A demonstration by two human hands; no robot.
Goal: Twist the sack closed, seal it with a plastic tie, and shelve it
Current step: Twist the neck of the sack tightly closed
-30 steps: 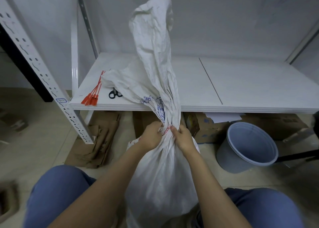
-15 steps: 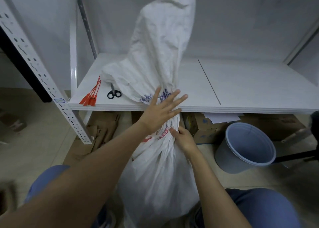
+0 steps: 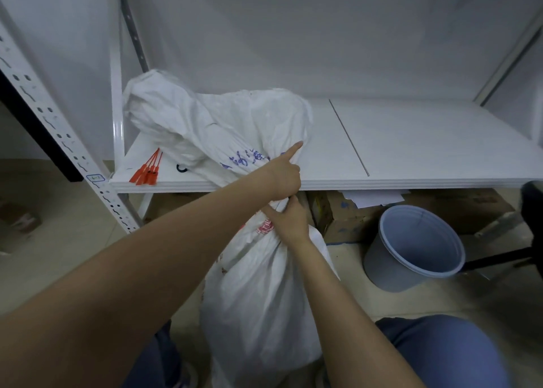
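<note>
A white woven sack [image 3: 264,299] stands on the floor between my knees. Its loose top [image 3: 220,123] lies flopped over the front left of the white shelf [image 3: 411,152]. My right hand [image 3: 289,220] grips the gathered neck just below the shelf edge. My left hand [image 3: 283,173] reaches across and sits on the sack right above the neck, index finger straight and the other fingers curled into the fabric. Several red plastic ties [image 3: 147,170] lie on the shelf's front left corner, apart from both hands.
One black handle loop of a pair of scissors [image 3: 181,168] shows from under the sack top. A grey bucket [image 3: 417,246] stands on the floor to the right. Cardboard boxes [image 3: 343,214] sit under the shelf. A perforated upright [image 3: 58,129] slants at left.
The sack's upright top has dropped forward onto the shelf, covering most of the scissors. My left hand went from gripping the neck to open, to curled on the sack above my right hand.
</note>
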